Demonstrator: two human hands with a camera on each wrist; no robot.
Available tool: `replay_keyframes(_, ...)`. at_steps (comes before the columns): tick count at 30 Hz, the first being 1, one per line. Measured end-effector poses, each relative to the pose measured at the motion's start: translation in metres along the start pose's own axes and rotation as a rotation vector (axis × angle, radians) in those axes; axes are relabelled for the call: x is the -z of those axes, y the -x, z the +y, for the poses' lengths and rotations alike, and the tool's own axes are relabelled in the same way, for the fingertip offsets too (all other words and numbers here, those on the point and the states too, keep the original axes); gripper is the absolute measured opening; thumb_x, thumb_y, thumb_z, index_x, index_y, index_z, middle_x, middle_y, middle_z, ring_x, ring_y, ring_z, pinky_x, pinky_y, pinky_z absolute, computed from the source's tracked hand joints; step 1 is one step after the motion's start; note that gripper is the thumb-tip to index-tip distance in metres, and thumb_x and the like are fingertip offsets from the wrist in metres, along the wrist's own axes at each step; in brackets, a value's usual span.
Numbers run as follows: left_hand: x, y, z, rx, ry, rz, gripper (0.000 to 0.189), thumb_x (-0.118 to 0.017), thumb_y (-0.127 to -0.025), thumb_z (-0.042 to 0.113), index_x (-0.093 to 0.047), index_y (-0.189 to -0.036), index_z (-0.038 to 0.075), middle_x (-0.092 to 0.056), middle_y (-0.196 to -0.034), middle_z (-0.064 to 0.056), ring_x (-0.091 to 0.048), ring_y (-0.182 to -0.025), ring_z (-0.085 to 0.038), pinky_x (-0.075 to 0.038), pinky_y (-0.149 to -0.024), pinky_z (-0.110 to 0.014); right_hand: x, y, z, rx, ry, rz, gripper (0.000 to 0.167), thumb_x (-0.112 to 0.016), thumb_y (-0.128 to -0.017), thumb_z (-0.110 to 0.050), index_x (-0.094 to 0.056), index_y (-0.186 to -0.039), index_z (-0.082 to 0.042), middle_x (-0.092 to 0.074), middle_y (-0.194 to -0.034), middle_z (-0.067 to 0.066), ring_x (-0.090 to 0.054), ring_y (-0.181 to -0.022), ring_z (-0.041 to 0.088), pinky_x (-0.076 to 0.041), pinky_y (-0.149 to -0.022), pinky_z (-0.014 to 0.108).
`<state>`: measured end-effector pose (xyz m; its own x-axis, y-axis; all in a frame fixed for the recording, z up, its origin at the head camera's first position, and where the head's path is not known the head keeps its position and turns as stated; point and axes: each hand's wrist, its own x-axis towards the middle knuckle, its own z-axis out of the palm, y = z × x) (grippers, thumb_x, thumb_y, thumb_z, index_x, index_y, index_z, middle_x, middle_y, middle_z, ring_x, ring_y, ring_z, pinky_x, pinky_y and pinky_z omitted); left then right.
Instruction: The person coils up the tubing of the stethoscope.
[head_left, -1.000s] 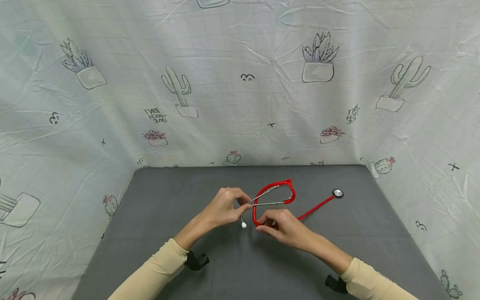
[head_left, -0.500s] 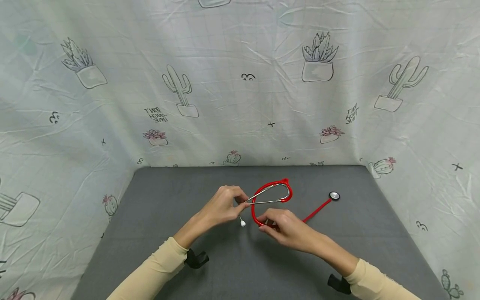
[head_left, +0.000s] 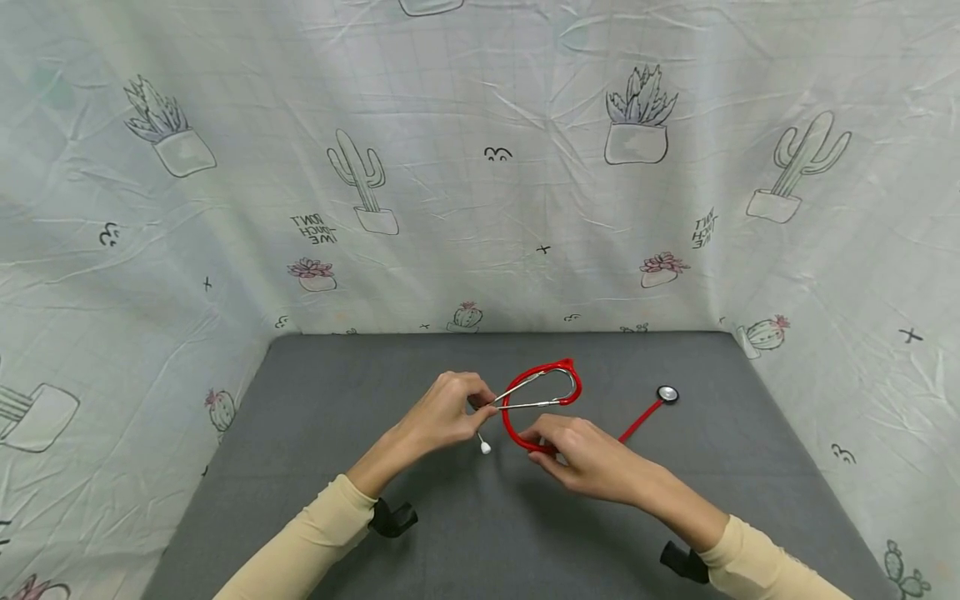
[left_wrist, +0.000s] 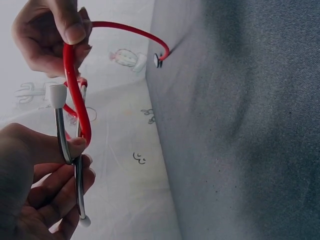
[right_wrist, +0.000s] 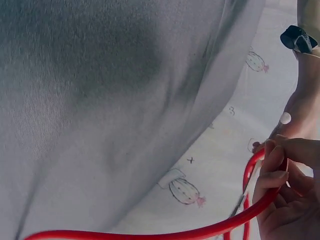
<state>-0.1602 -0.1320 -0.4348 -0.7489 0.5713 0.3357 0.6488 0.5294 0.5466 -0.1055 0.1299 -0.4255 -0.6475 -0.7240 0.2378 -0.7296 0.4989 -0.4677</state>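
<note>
A stethoscope with red tubing (head_left: 514,432) is held between both hands above the grey table. My left hand (head_left: 448,411) pinches its metal ear tubes (left_wrist: 78,182) where they cross, and the red tubing passes by the thumb tip. One white eartip (head_left: 486,448) hangs below that hand; another white eartip (left_wrist: 85,221) shows under the fingers in the left wrist view. My right hand (head_left: 581,457) grips the red tubing between thumb and fingers, to the right of the left hand. From there the tubing runs out to the round chestpiece (head_left: 667,394) at the right, which appears to touch the table.
The table has a grey cloth cover (head_left: 337,367). A pale curtain (head_left: 450,183) printed with cacti and potted plants stands at the back and both sides. Black wrist mounts (head_left: 393,518) hang under both forearms.
My right hand has slid a little to the right along the red tubing. The chestpiece has shifted slightly left and nearer. My left hand has barely moved.
</note>
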Motion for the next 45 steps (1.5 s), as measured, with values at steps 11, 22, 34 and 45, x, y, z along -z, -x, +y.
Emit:
replay_keyframes(11, -0.001, -0.001, 0.0, 0.023, -0.006, -0.006, 0.004, -0.084, -0.092, 0.005, -0.081, -0.091, 0.007, -0.078, -0.086, -0.003, -0.075, -0.076, -0.01, -0.065, -0.071, -0.033, 0.012, -0.002, -0.008, 0.062, 0.147, 0.05, 0.015, -0.082, -0.095, -0.006, -0.077, -0.11, -0.009, -0.075, -0.099, -0.003, -0.069, -0.079, 0.0, -0.055, -0.07, 0.01)
replay_keyframes(22, 0.004, -0.002, 0.001, 0.032, 0.038, -0.061, 0.004, -0.084, -0.093, 0.005, -0.082, -0.091, 0.008, -0.079, -0.088, -0.003, -0.075, -0.077, -0.009, -0.065, -0.072, -0.03, 0.041, -0.007, -0.007, 0.099, 0.165, 0.056, 0.02, -0.083, -0.092, -0.001, -0.08, -0.11, -0.008, -0.074, -0.095, -0.004, -0.061, -0.073, -0.003, -0.051, -0.065, 0.009)
replay_keyframes(34, 0.004, -0.003, 0.008, 0.002, 0.073, -0.171, 0.005, -0.082, -0.094, 0.003, -0.082, -0.097, 0.006, -0.08, -0.092, -0.004, -0.075, -0.08, -0.008, -0.063, -0.071, -0.025, 0.077, -0.021, -0.02, 0.05, 0.252, -0.129, 0.018, -0.079, -0.093, 0.0, -0.079, -0.1, -0.016, -0.074, -0.093, -0.008, -0.049, -0.066, -0.004, -0.044, -0.059, 0.014)
replay_keyframes(45, 0.005, -0.003, 0.013, -0.075, 0.075, -0.261, 0.004, -0.082, -0.096, 0.006, -0.083, -0.099, 0.006, -0.079, -0.094, -0.004, -0.078, -0.085, -0.01, -0.062, -0.077, -0.019, 0.105, -0.041, -0.017, -0.064, 0.129, -0.344, 0.013, -0.08, -0.094, -0.005, -0.079, -0.09, -0.017, -0.073, -0.086, -0.013, -0.057, -0.067, -0.007, -0.051, -0.061, 0.016)
